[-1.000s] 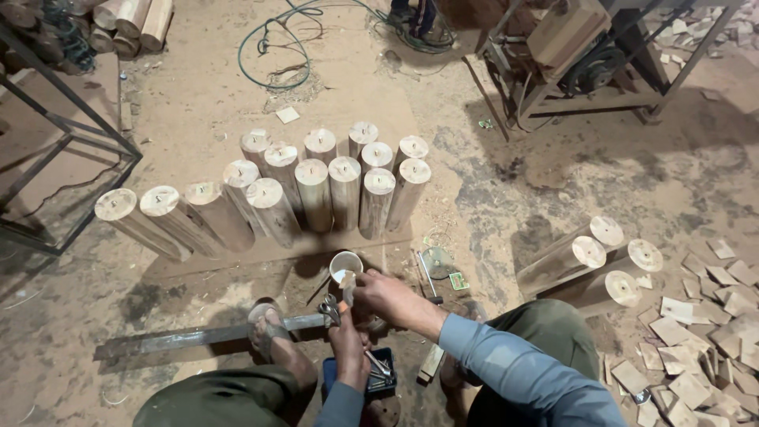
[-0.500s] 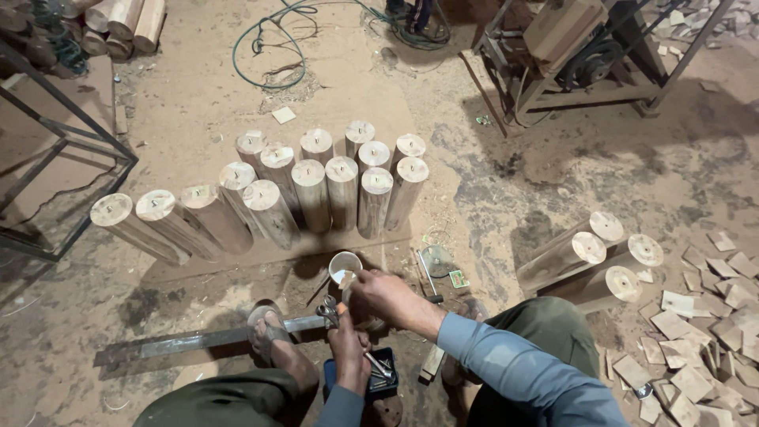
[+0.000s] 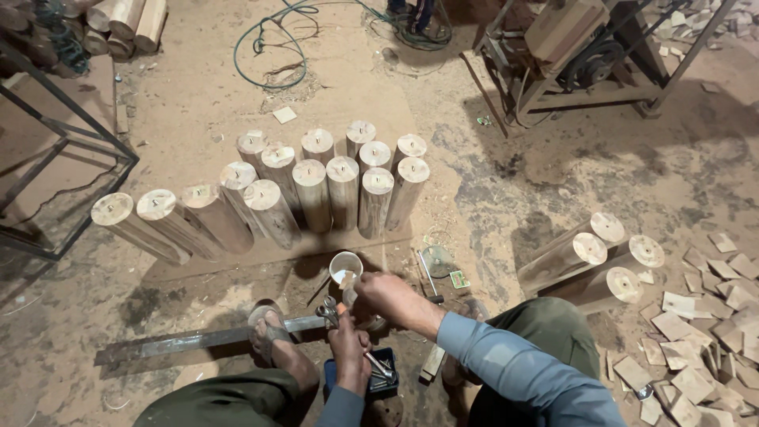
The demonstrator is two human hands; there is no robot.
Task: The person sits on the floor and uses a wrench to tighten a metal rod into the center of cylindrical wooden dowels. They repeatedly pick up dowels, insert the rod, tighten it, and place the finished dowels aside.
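Note:
My right hand (image 3: 393, 298) is closed on the lower part of a small white cup (image 3: 345, 267), which tilts with its mouth facing up toward me. Just below it, my left hand (image 3: 349, 349) grips a metal tool (image 3: 328, 308) with ring-shaped ends, held over a long flat metal bar (image 3: 182, 342). My sandalled foot (image 3: 273, 332) presses on that bar. A small blue box (image 3: 386, 378) holding metal tools lies under my left wrist.
Several round wooden logs (image 3: 328, 190) stand in rows on a board ahead. Three more logs (image 3: 589, 261) lie to the right, beside scattered wood offcuts (image 3: 696, 332). A metal frame (image 3: 63, 166) stands at left, a machine stand (image 3: 585, 63) at back right, and a green hose (image 3: 273, 39) on the floor.
Both hands stay at the cup and tool. The view has shifted only slightly.

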